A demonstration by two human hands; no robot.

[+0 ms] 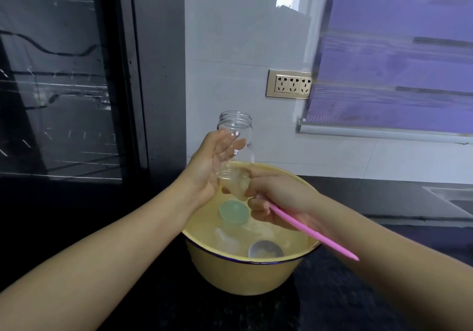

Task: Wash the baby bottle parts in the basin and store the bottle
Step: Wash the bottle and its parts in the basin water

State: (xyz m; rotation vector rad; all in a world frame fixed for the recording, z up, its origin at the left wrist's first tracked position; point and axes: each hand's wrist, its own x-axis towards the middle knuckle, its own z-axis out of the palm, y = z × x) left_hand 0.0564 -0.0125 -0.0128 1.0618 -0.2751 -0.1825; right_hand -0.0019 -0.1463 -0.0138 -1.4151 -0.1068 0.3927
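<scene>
Washing step: bottle (236, 138) is held upright over basin (245, 277), left hand (207, 166) grip wrapped round it; brush (314, 233) is clamped in right hand (279, 197). Next, probably: brush to be steered into bottle mouth.

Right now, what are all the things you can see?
counter: one, black, along the bottom
basin: one, yellow, dark rim, on the counter
bottle: one, clear, upright above the basin
round cap: one, green, in the basin's water
clear part: one, see-through, underwater
round piece: one, greyish, by the basin's near rim
handle: one, pink, slanting over the basin's right rim
socket panel: one, gold, on the wall
blind: one, purple, upper right
left hand: one, holds the bottle's side
right hand: one, grips the handle, touches the bottle's base
</scene>
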